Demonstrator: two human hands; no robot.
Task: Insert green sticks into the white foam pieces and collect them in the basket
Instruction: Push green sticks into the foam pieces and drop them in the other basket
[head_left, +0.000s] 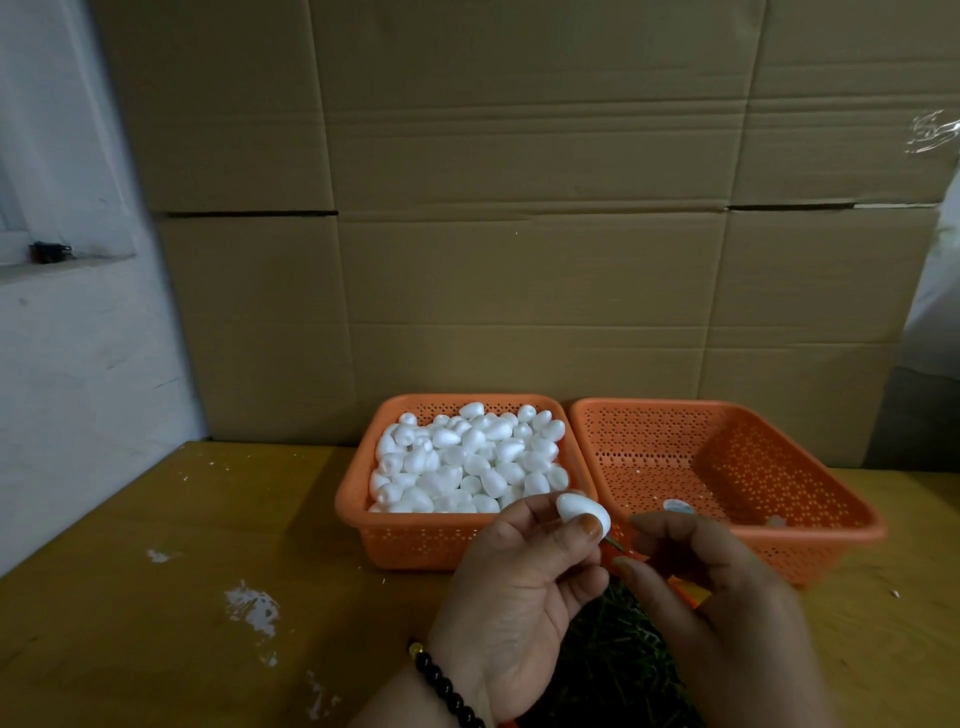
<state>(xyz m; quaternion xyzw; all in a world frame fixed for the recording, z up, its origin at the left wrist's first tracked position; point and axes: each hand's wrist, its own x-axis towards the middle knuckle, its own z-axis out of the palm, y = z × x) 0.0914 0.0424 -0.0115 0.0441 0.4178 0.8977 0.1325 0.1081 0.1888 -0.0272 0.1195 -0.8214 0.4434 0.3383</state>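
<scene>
In the head view, a white foam piece (583, 512) is pinched between thumb and fingers (589, 526) of the left hand (519, 587), held above the near rim where two orange baskets meet. A green stick (613, 544) is gripped by the curled fingers of the right hand (722, 608), its tip just below the foam piece; whether it has entered cannot be told. The left basket (358, 512) is heaped with foam pieces (467, 462); the right basket (852, 525), touching it, is seen nearly bare. A dark pile of green sticks (618, 670) is seen under the hands. Open yellow bench (156, 519) is left to the left, bounded behind by a cardboard wall (467, 208).
</scene>
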